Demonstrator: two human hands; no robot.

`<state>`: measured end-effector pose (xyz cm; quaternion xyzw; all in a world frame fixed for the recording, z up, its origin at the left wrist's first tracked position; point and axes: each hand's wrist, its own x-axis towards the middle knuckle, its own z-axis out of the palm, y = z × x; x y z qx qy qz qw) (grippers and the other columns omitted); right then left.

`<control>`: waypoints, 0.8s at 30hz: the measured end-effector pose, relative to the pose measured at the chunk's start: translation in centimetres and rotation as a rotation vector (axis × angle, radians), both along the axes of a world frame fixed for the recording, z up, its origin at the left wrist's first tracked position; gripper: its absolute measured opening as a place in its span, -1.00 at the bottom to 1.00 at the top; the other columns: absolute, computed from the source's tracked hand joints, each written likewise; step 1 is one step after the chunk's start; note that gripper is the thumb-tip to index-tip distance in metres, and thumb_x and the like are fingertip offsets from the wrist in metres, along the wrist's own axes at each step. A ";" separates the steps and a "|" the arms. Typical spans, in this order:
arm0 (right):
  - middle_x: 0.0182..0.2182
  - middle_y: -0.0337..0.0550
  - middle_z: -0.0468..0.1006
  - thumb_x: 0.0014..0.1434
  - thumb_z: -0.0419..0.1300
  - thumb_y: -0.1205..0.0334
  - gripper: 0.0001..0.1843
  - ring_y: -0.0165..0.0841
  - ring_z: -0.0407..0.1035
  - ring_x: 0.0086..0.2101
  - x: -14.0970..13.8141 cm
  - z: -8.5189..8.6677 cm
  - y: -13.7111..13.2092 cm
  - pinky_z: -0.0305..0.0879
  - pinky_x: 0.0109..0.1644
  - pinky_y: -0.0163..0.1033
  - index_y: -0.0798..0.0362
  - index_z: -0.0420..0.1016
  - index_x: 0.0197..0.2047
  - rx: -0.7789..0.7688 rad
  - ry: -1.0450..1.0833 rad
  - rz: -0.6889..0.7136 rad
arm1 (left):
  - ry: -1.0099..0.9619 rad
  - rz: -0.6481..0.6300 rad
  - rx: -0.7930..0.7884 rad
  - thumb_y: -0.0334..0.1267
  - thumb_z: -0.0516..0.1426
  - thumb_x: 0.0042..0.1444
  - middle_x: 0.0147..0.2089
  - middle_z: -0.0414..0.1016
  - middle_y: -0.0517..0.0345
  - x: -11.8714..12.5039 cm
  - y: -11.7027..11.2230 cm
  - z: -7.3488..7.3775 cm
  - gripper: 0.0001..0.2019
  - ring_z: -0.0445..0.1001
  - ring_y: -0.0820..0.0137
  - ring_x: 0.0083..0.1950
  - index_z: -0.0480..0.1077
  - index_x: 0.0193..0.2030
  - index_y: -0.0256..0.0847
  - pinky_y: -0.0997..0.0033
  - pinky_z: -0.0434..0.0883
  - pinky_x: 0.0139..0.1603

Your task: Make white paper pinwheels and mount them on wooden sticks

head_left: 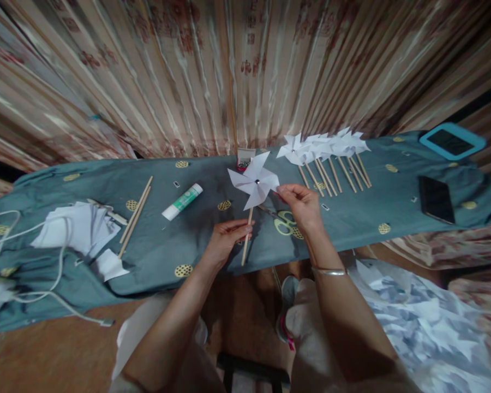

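A white paper pinwheel (262, 191) with a dark round pin at its centre is held above the table's front middle. My left hand (228, 238) pinches its wooden stick below the blades. At the tip of the right-hand blade, my right hand (301, 203) has its thumb and fingers closed on the paper. Scissors (285, 222) with pale green handles lie behind the pinwheel, between my hands. A small box of pins (245, 159) stands just past the upper blade. Left of the pinwheel lies a glue stick (183, 202).
Several finished pinwheels (311, 148) lie in a row at the back right. Two loose sticks (136, 210), a stack of paper (79, 226) and a white cable (61, 262) are on the left. A phone (436, 199) and blue-framed device (452, 141) lie far right; a bag of paper scraps (425, 322) stands below.
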<state>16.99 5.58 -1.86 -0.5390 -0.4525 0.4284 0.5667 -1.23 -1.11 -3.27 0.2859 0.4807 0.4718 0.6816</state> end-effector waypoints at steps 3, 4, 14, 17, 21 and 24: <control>-0.55 -0.25 0.58 -0.19 0.43 -0.03 -0.72 -0.39 0.38 -0.49 -0.2 0.3 -0.3 0.33 -0.33 -0.24 -0.01 0.59 -0.51 -0.032 0.018 0.011 | 0.003 0.014 0.009 -0.09 0.49 -0.43 -0.40 0.63 0.08 0.0 0.0 -0.1 -0.59 0.44 0.50 -0.46 0.64 -0.38 -0.23 0.47 0.43 -0.33; -0.55 -0.25 0.59 -0.19 0.43 -0.02 -0.73 -0.40 0.37 -0.50 -0.3 0.4 -0.4 0.33 -0.34 -0.24 -0.01 0.59 -0.52 -0.041 0.025 0.014 | 0.003 0.020 0.008 -0.09 0.49 -0.42 -0.39 0.63 0.08 0.0 0.1 -0.2 -0.59 0.44 0.50 -0.45 0.64 -0.37 -0.23 0.47 0.43 -0.32; -0.66 -0.33 0.45 -0.21 0.45 -0.06 -0.68 -0.50 0.20 -0.60 -1.4 0.4 -1.5 0.11 -0.51 -0.34 0.00 0.55 -0.58 -0.109 0.050 0.076 | 0.007 0.064 0.022 -0.10 0.49 -0.42 -0.34 0.64 0.06 0.2 0.1 -0.2 -0.60 0.45 0.50 -0.45 0.64 -0.37 -0.23 0.45 0.44 -0.30; -0.64 -0.33 0.46 -0.23 0.46 -0.08 -0.65 -0.49 0.23 -0.59 -1.6 0.4 -1.7 0.17 -0.48 -0.32 0.01 0.55 -0.57 -0.131 0.064 0.097 | 0.012 0.075 0.024 -0.10 0.48 -0.41 -0.31 0.65 0.04 0.2 0.2 -0.4 -0.59 0.46 0.49 -0.44 0.64 -0.36 -0.23 0.43 0.45 -0.28; -0.62 -0.31 0.51 -0.26 0.47 -0.11 -0.62 -0.48 0.27 -0.58 -1.9 0.4 -2.0 0.19 -0.46 -0.32 0.01 0.55 -0.56 -0.148 0.123 0.140 | 0.015 0.082 0.021 -0.12 0.47 -0.39 -0.32 0.65 0.05 0.3 0.3 -0.7 -0.61 0.46 0.48 -0.44 0.64 -0.35 -0.23 0.42 0.45 -0.27; -0.59 -0.30 0.55 -0.30 0.49 -0.12 -0.60 -0.49 0.27 -0.57 -2.2 0.5 -2.3 0.19 -0.46 -0.33 0.01 0.55 -0.59 -0.157 0.186 0.159 | 0.008 0.090 0.022 -0.13 0.48 -0.39 -0.31 0.65 0.06 0.3 0.3 -0.7 -0.62 0.46 0.49 -0.43 0.64 -0.36 -0.23 0.41 0.46 -0.26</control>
